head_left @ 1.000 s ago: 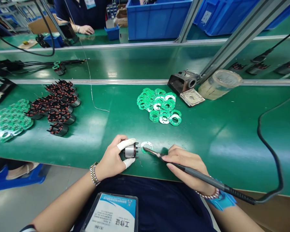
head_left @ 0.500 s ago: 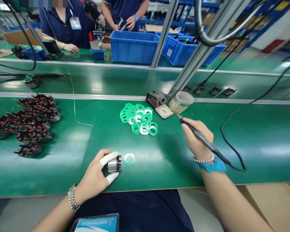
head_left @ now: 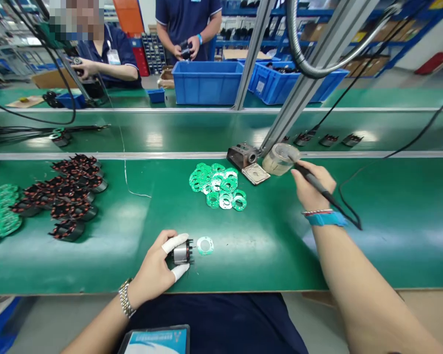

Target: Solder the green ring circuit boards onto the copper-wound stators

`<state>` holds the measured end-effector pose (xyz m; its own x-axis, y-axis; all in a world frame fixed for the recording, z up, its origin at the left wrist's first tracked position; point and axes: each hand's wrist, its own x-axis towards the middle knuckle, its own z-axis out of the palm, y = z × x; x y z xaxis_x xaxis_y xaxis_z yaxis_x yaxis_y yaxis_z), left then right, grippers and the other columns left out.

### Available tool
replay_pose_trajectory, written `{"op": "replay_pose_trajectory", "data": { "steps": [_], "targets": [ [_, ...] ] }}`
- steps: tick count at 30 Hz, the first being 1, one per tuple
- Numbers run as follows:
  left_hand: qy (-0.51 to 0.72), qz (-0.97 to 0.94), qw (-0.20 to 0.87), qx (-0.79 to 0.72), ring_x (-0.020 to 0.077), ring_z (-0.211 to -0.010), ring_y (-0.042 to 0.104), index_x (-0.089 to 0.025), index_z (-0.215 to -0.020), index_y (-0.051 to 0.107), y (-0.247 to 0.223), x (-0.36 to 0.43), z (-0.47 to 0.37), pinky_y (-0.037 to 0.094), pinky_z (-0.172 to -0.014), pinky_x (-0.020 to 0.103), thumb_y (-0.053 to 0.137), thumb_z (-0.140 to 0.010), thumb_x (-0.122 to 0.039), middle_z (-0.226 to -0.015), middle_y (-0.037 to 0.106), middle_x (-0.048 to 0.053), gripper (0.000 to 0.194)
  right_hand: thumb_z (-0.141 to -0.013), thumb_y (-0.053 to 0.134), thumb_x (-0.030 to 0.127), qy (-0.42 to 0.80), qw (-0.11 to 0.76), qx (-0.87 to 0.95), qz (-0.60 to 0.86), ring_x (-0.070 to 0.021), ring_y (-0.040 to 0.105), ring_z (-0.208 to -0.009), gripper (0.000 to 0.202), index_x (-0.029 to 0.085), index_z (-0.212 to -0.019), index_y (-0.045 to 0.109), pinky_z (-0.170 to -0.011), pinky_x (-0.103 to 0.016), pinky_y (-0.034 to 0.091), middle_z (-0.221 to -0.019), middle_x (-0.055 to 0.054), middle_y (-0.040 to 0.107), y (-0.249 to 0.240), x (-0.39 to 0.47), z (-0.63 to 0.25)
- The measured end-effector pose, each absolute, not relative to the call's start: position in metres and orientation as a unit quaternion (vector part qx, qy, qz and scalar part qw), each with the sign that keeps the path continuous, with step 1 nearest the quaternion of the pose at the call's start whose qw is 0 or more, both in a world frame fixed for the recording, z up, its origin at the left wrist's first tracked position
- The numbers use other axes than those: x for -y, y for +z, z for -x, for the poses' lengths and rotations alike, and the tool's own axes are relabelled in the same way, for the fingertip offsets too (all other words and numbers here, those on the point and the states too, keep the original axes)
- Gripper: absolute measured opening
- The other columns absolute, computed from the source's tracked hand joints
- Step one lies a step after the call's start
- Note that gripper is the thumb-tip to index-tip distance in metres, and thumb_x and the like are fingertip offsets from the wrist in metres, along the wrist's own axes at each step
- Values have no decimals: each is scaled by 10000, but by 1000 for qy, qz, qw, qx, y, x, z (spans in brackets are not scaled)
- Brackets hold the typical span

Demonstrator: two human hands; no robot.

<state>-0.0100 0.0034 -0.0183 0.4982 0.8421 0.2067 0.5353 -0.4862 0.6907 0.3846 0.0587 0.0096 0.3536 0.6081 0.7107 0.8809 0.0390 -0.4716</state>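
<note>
Head view. Your left hand (head_left: 158, 270) rests on the green table (head_left: 280, 255) near its front edge, with the thumb and forefinger, both in white finger covers (head_left: 175, 242), closed lightly around a small metal motor part (head_left: 181, 252) lying on its side; the other fingers are curled under. A single green ring board (head_left: 205, 245) lies flat just beside the part, on its right, not touching your hand. Your right hand (head_left: 312, 187) is stretched out to the far right of the table, fingers wrapped shut around the black handle of a soldering iron (head_left: 317, 184), held like a pen. Its tip meets the rim of a cloudy round jar (head_left: 279, 159). A pile of green ring boards (head_left: 216, 184) lies between the two hands, farther back. Dark wound coils (head_left: 68, 191) lie heaped at the left.
</note>
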Motion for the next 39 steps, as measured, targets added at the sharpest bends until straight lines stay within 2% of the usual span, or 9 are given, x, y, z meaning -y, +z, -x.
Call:
{"op": "replay_pose_trajectory", "data": {
  "steps": [3,6,11,15,19,24,29,35,39],
  "targets": [
    [260,-818,292,-421,205,-1009,556,-228,-1158,491,-18,-4,10,484,-861,353,634,-646,-107,-1104,491,69,545,-790,592,266,-76,511,561,646,-165,595,-640,211,203,-986,641,-645,-298,490,-861,-83,656,19,-34,-342],
    [255,-817,301,-421,208,-1010,553,-225,-1163,489,-18,-4,10,482,-866,359,645,-644,-110,-1099,493,70,554,-823,550,202,11,516,603,609,-115,543,-456,195,214,-1011,599,-520,-254,477,-584,20,584,20,-3,-289],
    [265,-803,328,-422,207,-995,554,-228,-1158,500,-17,-5,12,474,-872,372,659,-642,-123,-1092,499,65,550,-836,497,138,155,390,770,481,-144,654,-741,178,192,-1001,534,-670,-240,533,-843,-48,665,-3,27,-235],
    [274,-762,419,-411,208,-976,562,-223,-1133,506,-12,-6,10,475,-863,377,679,-656,-185,-1103,500,75,509,-834,470,103,157,382,821,395,-199,565,-1063,263,173,-1085,502,-876,-322,496,-1039,-98,630,-12,30,-225],
    [267,-719,521,-374,211,-964,582,-205,-1131,474,-6,-7,2,491,-849,369,682,-672,-257,-1077,543,78,507,-822,497,105,138,426,782,434,-172,644,-842,209,210,-999,535,-744,-271,540,-820,-41,660,-4,35,-221],
    [201,-806,367,-420,295,-1122,496,-203,-1076,528,-10,-9,-7,331,-998,522,721,-633,-292,-1182,555,117,492,-795,550,180,317,510,582,549,-102,595,-537,224,236,-1003,489,-489,-222,536,-861,-26,635,2,42,-203],
    [173,-839,287,-428,304,-1157,475,-202,-1113,518,-18,-11,-6,288,-1017,556,713,-644,-343,-1231,533,138,528,-759,616,230,491,553,490,462,-109,599,-643,349,265,-1050,428,-528,-247,549,-1050,-59,586,1,41,-193],
    [175,-847,255,-433,289,-1155,481,-196,-1107,510,-19,-10,-8,286,-1027,539,733,-608,-399,-1209,545,143,583,-781,608,248,399,500,602,478,-175,618,-897,305,256,-1055,475,-785,-316,531,-1055,-65,594,0,37,-201],
    [181,-848,252,-430,262,-1131,504,-197,-1100,509,-18,-10,-9,270,-1041,525,721,-627,-387,-1175,564,133,552,-819,549,239,325,463,644,514,-174,637,-842,292,249,-1088,435,-760,-313,538,-983,-54,613,1,32,-199]
  ]
}}
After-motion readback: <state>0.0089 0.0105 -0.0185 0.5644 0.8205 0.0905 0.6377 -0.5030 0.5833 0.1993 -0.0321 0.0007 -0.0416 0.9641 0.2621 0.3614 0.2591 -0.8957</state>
